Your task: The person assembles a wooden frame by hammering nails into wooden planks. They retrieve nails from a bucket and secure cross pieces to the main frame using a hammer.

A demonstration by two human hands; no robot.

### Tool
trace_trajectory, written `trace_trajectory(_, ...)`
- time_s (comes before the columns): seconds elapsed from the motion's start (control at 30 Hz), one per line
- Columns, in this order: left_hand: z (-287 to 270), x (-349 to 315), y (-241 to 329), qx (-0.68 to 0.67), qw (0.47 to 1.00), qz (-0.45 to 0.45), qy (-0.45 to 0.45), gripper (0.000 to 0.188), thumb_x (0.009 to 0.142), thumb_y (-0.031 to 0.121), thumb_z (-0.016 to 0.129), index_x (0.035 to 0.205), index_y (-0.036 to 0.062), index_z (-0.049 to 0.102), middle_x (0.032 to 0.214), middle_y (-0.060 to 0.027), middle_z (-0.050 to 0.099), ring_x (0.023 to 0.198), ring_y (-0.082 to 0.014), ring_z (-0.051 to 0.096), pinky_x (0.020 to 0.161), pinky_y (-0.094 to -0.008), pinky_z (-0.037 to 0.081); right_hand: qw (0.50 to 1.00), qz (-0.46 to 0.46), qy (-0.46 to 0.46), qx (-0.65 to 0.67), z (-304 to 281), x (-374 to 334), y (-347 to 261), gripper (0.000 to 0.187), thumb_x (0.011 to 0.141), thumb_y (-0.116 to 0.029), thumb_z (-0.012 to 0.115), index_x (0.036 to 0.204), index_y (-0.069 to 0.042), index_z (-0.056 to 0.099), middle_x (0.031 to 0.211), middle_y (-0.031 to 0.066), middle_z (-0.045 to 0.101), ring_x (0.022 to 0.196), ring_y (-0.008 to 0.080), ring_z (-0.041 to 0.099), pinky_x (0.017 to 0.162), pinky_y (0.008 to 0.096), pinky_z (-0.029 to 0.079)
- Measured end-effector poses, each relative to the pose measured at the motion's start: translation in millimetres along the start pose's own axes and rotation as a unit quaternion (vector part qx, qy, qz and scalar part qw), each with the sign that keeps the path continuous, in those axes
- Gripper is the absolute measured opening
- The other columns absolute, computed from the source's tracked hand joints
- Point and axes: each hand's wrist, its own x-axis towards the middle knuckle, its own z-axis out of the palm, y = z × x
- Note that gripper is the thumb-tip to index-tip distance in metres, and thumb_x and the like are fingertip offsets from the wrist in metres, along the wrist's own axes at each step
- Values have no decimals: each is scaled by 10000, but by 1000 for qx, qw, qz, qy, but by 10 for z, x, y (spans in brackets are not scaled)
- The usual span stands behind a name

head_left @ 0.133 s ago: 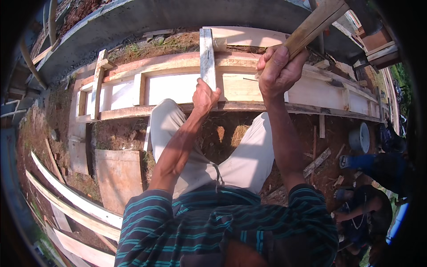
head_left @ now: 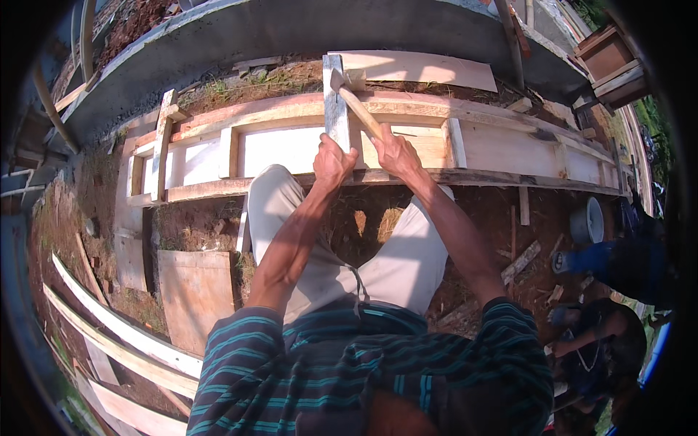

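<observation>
- Hammer (head_left: 361, 112): head over the far end of the short board, handle slanting back to the person's R side. Can't tell if head touches wood or sits just above it; no nail head visible there.
- R hand (head_left: 396, 154): grip closed round the lower handle, well back from the head, prob. for leverage.
- Short board (head_left: 337, 109): lies across the long frame, far end poking past the far rail. Prob. set crosswise so it spans both rails.
- L hand (head_left: 334, 161): grip curled on the board's near end, pinching it, likely to steady it; well clear of the hammer head, which looks safer for fingers.
- Long frame (head_left: 436, 175): 2 rails w/ short crosspieces between, pale panel (head_left: 283, 147) showing in the bays. Runs L–R in front of the person, prob. so both hands reach it easily.
- Crosspiece (head_left: 163, 145) at frame's L end: also laid over the rails, approx. parallel to the short board.
- Knees (head_left: 276, 189): spread, close to near rail, seemingly for reach.
- Loose plank (head_left: 429, 69) just beyond far rail; concrete wall (head_left: 291, 47) behind.
- Bucket (head_left: 587, 220) & co-worker (head_left: 592, 341) off R, apart from the work.
</observation>
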Motion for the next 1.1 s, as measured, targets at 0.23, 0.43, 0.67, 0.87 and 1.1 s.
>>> trace_trajectory(0.23,-20,-293,-245,11,999,-35,-33,640,770,323,704,1133,-96,384,1020,-336,594,910,-466,634,818,-499,521,933,-94,281,202,-1091,-202,-875,260,967,-215,560,1107,-13,475,698,180,599,628,359,647,562,421,482)
trace_trajectory(0.43,-3,-389,-141,-2,999,-31,-35,627,773,323,703,1126,-95,397,1018,-333,594,914,-469,631,815,-497,523,851,-134,417,289,-602,-157,-619,261,997,-242,465,993,14,414,662,144,528,508,286,539,511,379,477)
trace_trajectory(0.67,-10,-351,-238,-16,999,-32,-27,654,767,326,719,1148,-89,389,1018,-323,598,909,-466,633,809,-494,524,995,-33,70,65,-544,-149,-445,275,951,-266,555,1007,-4,494,673,253,590,634,440,621,596,522,461)
trace_trajectory(0.87,33,-352,-295,-2,999,-31,-22,660,766,334,713,1142,-89,373,1025,-331,591,894,-468,636,791,-501,525,747,-215,467,420,-1133,101,-971,233,1018,-244,457,912,-37,461,648,50,529,507,189,540,509,317,488)
trace_trajectory(1.1,29,-357,-250,14,1000,-26,-11,664,758,346,718,1139,-78,376,1024,-318,592,888,-454,641,799,-498,528,996,-58,-18,-71,-281,-171,3,286,920,-265,572,961,2,480,690,302,604,713,476,634,617,560,473)
